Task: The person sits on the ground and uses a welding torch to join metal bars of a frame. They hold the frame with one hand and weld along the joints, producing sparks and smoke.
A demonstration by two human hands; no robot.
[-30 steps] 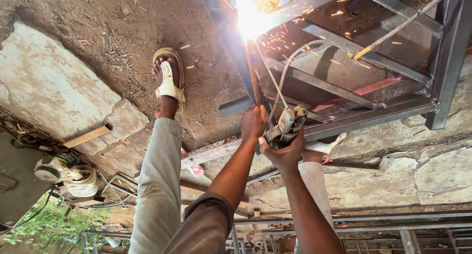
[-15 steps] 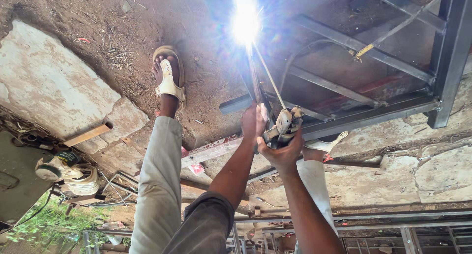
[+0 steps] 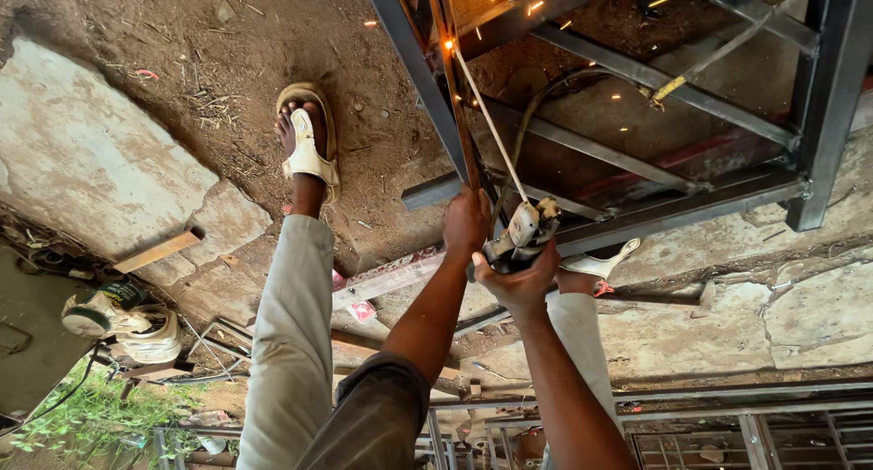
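Right hand (image 3: pixel 523 284) has a closed grip around the electrode holder (image 3: pixel 526 234), centre frame; left hand (image 3: pixel 466 223) is wrapped round the steel bar (image 3: pixel 455 106) just beside it. Welding rod (image 3: pixel 486 115) tip touches the frame (image 3: pixel 637 75) joint, upper centre. Judgement: brace both wrists, keep the rod angle steady. Versus half a second ago: the blinding arc has gone, only sparks now.

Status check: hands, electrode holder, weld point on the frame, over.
Both hands, left hand and right hand, grip the electrode holder. Welding rod tip on the steel frame, sparks flying. Nothing in the way.
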